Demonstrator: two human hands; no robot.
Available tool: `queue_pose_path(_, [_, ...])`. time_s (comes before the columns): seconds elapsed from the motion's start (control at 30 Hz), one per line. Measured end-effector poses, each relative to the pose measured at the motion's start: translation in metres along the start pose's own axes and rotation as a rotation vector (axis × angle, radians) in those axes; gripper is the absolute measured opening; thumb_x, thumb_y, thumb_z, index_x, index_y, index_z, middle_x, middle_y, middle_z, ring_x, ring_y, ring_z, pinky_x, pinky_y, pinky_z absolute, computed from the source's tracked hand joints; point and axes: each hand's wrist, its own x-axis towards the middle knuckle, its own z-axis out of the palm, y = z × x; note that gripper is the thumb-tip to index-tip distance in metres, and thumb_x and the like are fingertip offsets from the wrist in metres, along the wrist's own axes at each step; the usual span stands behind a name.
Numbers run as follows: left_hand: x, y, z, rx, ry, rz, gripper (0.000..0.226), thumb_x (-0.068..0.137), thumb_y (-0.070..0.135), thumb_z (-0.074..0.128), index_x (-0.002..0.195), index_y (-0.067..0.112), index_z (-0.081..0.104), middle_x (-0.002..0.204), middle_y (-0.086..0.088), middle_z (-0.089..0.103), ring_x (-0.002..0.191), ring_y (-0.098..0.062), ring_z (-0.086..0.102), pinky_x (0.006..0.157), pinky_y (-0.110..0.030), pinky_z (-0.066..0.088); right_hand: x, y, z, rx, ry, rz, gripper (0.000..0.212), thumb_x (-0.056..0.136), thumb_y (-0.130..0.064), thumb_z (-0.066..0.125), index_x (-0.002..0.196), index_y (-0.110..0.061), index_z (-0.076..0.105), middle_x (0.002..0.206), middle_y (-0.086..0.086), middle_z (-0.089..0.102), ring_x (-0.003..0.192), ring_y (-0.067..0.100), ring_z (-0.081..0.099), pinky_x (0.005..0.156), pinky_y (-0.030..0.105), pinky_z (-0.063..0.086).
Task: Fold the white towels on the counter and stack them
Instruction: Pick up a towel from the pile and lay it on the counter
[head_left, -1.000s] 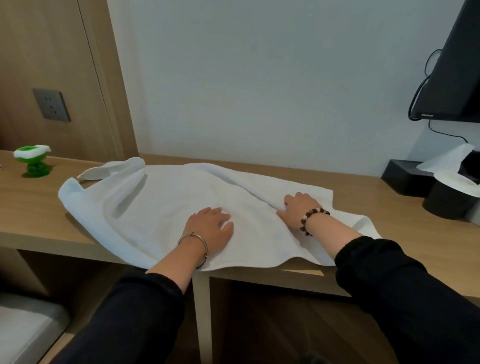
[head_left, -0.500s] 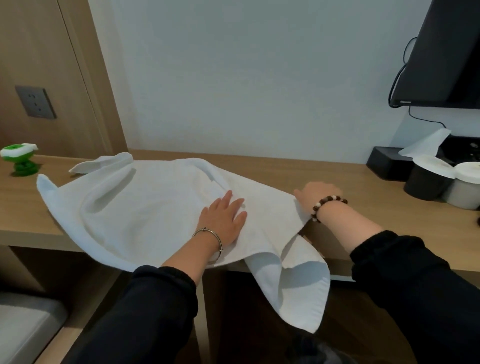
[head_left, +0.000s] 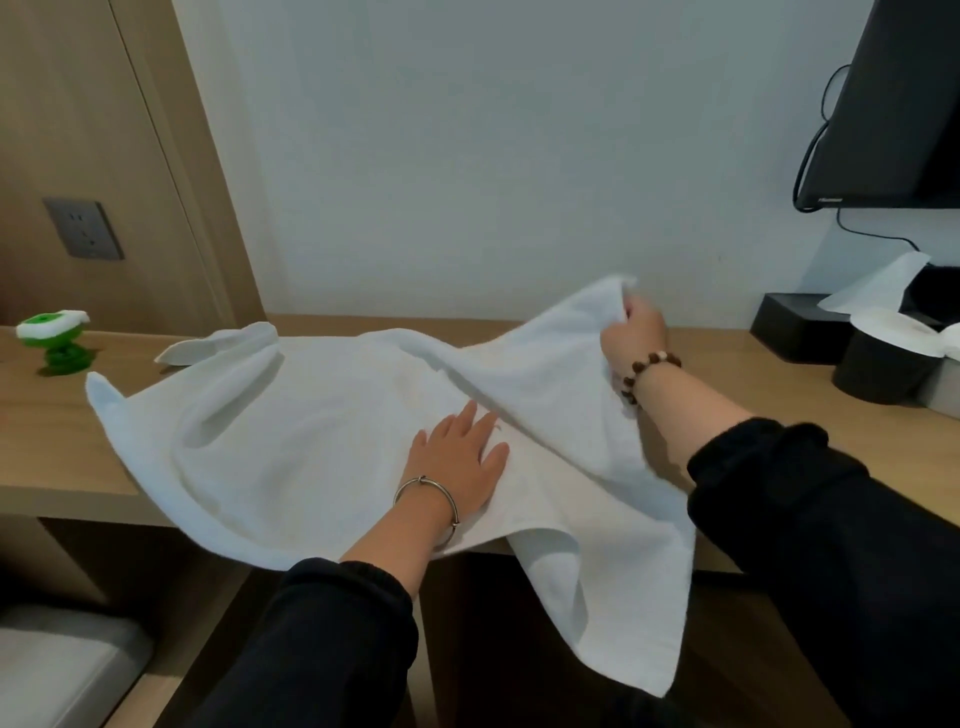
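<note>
fingers (head_left: 480, 423) of the left hand (head_left: 452, 462) lie straight and a little spread, palm down, pressing flat on the middle of the white towel (head_left: 291, 441). a thin metal bangle (head_left: 428, 493) sits at that wrist, above a black sleeve (head_left: 332, 639).

over at the other side, the right hand (head_left: 634, 338) is raised off the wooden counter (head_left: 47, 441), close to the back wall. its fingers are curled in and grip a bunched edge of the towel, which stands up in a peak above the knuckles. the fingertips are buried in the cloth, so i can't quite tell whether it's a pinch or a full fist. a bracelet of brown beads (head_left: 644, 371) circles that wrist.

the towel is spread rumpled across the counter, unfolded. its near edge spills over the front lip, and one long corner hangs well down below the right forearm. at the far left a corner curls upward.

a small green and white object (head_left: 54, 340) stands on the counter to the left, apart from the towel, below a grey wall socket (head_left: 83, 227). to the right sit a black tissue box (head_left: 795, 325) and a black cup (head_left: 883, 369), beneath the corner of a dark screen (head_left: 893, 104).
</note>
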Motion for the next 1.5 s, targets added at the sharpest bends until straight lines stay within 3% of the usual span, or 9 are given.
queue_pose_path(0.1, [0.000,-0.002,0.001,0.003,-0.013,-0.009,0.054,0.096,0.051,0.022,0.148,0.037,0.017,0.159,0.009,0.006,0.145,-0.017,0.011,0.116,-0.045,0.009,0.022,-0.022,0.003,-0.074,0.176,-0.316,0.034,0.081,0.013,0.037,0.096,-0.015,0.049,0.081,-0.012,0.050,0.072,0.006,0.051,0.059,0.004,0.034])
queue_pose_path(0.17, [0.000,-0.002,0.003,0.002,-0.019,0.003,0.054,0.096,0.052,0.023,0.148,0.038,0.018,0.159,0.009,0.007,0.145,-0.016,0.010,0.117,-0.045,0.008,0.045,-0.007,-0.002,-0.208,0.219,-0.186,0.036,0.086,0.007,0.041,0.118,-0.011,0.044,0.107,0.001,0.055,0.096,0.021,0.056,0.074,0.022,0.041])
queue_pose_path(0.23, [0.000,-0.002,0.003,-0.008,-0.019,0.005,0.053,0.095,0.053,0.024,0.147,0.040,0.020,0.158,0.010,0.008,0.145,-0.015,0.010,0.117,-0.044,0.007,0.056,0.022,-0.008,-0.545,0.110,0.071,0.064,0.088,0.004,0.047,0.145,-0.008,0.019,0.150,0.015,0.027,0.133,0.032,0.035,0.101,0.038,0.038])
queue_pose_path(0.33, [0.000,-0.002,0.003,-0.019,-0.010,0.002,0.053,0.095,0.053,0.026,0.146,0.040,0.022,0.158,0.011,0.009,0.145,-0.014,0.010,0.116,-0.044,0.006,0.041,0.043,0.001,-0.880,-0.096,0.092,0.073,0.092,-0.006,0.048,0.151,-0.010,0.005,0.158,0.013,-0.006,0.145,0.031,0.004,0.117,0.046,0.013])
queue_pose_path(0.57, [-0.003,0.002,0.000,0.021,0.000,-0.050,0.059,0.095,0.052,0.026,0.150,0.031,0.015,0.158,0.002,0.014,0.143,-0.019,0.016,0.115,-0.040,0.013,-0.065,0.076,0.034,-1.028,-0.666,-0.120,0.065,0.094,-0.058,0.018,0.149,-0.026,0.010,0.159,0.001,0.004,0.145,0.024,0.004,0.109,0.060,0.009])
queue_pose_path(0.87, [-0.010,0.002,-0.048,0.286,-0.004,-0.014,0.050,0.092,0.055,0.031,0.107,0.020,0.063,0.104,-0.003,0.064,0.101,-0.024,0.057,0.071,-0.030,0.039,-0.032,0.093,-0.023,-1.101,-0.655,-0.020,0.060,0.096,-0.055,0.015,0.151,-0.031,0.007,0.159,-0.006,-0.006,0.146,0.017,-0.001,0.112,0.060,0.004])
queue_pose_path(1.0, [0.000,-0.013,-0.060,0.178,0.023,-0.038,0.037,0.093,0.044,0.040,0.104,0.022,0.068,0.106,-0.001,0.067,0.096,-0.022,0.059,0.073,-0.028,0.043,-0.017,0.075,-0.046,-1.245,-0.615,0.044,0.047,0.094,-0.033,0.030,0.138,-0.016,0.032,0.143,0.007,0.039,0.132,0.028,0.035,0.111,0.059,0.011])
queue_pose_path(1.2, [0.032,-0.039,-0.037,0.169,-0.036,-0.193,0.051,0.098,0.044,0.025,0.148,0.032,0.020,0.157,0.004,0.014,0.143,-0.023,0.012,0.111,-0.050,0.020,-0.036,0.018,0.019,-1.425,-0.561,-0.301,0.018,0.087,-0.020,0.041,0.097,-0.016,0.056,0.112,0.007,0.063,0.105,0.028,0.057,0.097,0.043,0.034])
queue_pose_path(1.5, [0.035,-0.053,-0.012,0.178,-0.159,-0.259,0.062,0.092,0.059,0.011,0.149,0.038,-0.001,0.159,0.006,-0.008,0.146,-0.022,-0.009,0.112,-0.057,-0.002,0.044,0.023,0.088,-0.939,-0.487,-0.230,0.035,0.094,-0.009,0.038,0.128,-0.006,0.047,0.129,0.015,0.049,0.114,0.033,0.049,0.088,0.037,0.046])
